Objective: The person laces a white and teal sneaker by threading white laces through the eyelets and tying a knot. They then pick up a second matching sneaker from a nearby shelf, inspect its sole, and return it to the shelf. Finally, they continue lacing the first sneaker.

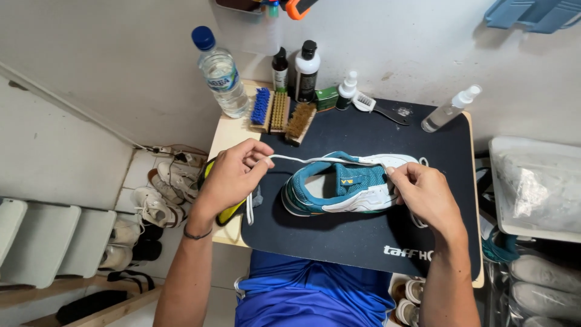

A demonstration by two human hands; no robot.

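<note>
We have the teal-and-white sneaker (342,188) lying on its side on the dark mat (363,236). Our left hand (233,175) pinches the limp white shoelace (302,160), pulled taut; our right hand (423,194) grips the toe end. The lace looks soft and light, best pinched near its tip.

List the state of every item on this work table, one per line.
Sneaker: on its side on the mat, partly unlaced.
White lace: pulled taut.
Left hand: pinching the lace.
Right hand: gripping the sneaker's toe end.
Water bottle: upright, capped.
Brushes: lying idle.
</note>
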